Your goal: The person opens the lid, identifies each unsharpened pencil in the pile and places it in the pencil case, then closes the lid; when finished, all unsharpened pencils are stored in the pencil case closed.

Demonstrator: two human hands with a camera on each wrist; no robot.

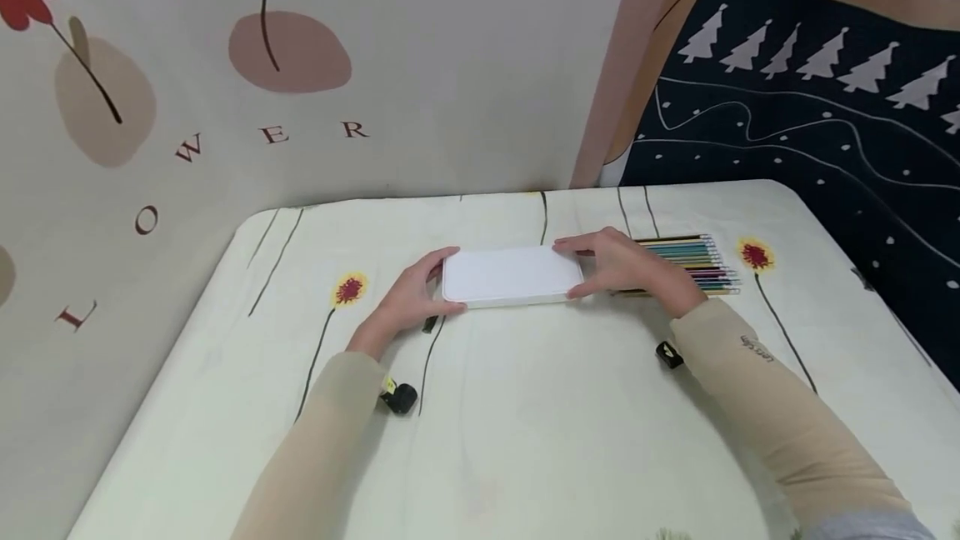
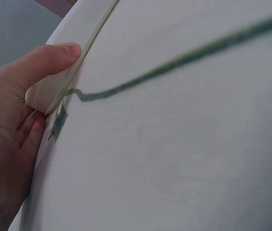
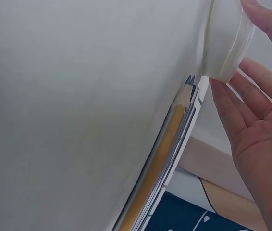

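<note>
A flat white box (image 1: 513, 275) with rounded corners lies lengthwise on the cloth-covered table. My left hand (image 1: 405, 298) holds its left end, thumb at the near corner and fingers at the far one. The right hand (image 1: 617, 261) grips the opposite end in the same way, thumb near and fingers behind. A seam runs along the side of the box (image 3: 225, 43) in the right wrist view. Just right of the box, partly covered by the right hand and wrist, lies a row of several coloured pencils (image 1: 686, 253); their sharpened tips (image 3: 186, 91) point toward the box.
The table's white cloth (image 1: 525, 407) bears printed flowers and stems. Behind it hangs a pale curtain (image 1: 465, 90) with printed letters. A dark tree-patterned cloth (image 1: 810, 123) hangs at the right. Small black devices (image 1: 401, 398) are at both wrists.
</note>
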